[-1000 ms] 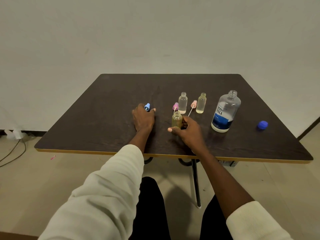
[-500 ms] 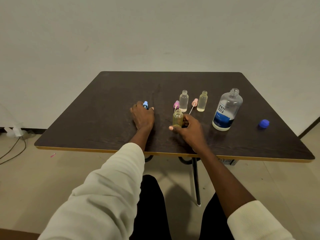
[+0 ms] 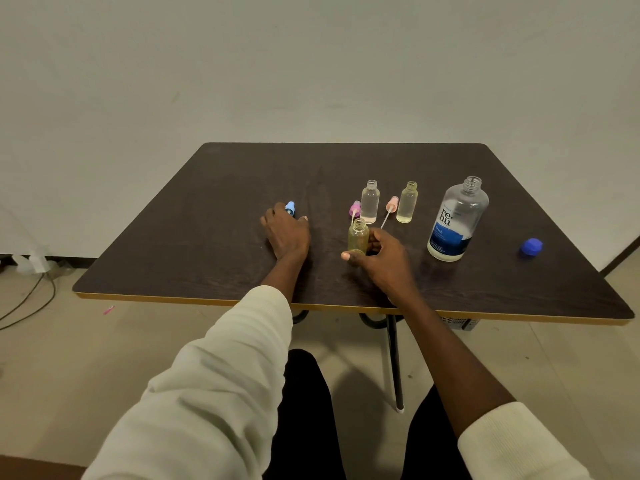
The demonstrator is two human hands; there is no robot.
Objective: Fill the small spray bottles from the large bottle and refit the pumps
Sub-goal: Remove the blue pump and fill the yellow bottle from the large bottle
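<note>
I see a dark wooden bench (image 3: 214, 244) with a pale yellow edge. Far left, on the floor, some cables (image 3: 31, 299) lie by the wall.

My left hand (image 3: 286, 233) rests on the bench with its fingers curled over a light blue pump (image 3: 290, 208). Only the blue top pokes out past the fingers, so I cannot tell if this grip is really pinching the pump or just lying on it.

Next comes a pink pump (image 3: 354, 209) lying on the bench, with its thin tube pointing toward me. Just in front of it stands a small yellowish bottle (image 3: 358, 236) with no top on. My right hand (image 3: 384, 259) holds this bottle low down: the thumb is on the near side and the fingers wrap round the right side, so the grip is pinching the bottle while it stands on the bench.

Behind it stands a small clear bottle (image 3: 370, 201), open too. To its right lies a light pink pump (image 3: 391, 205) with its tube slanting down. Beside that stands a second yellowish bottle (image 3: 407, 202), open.

Further right stands the large bottle (image 3: 458, 220) with a blue label, its cap off. The blue cap (image 3: 531, 246) lies well apart, near the right edge of the bench.
</note>
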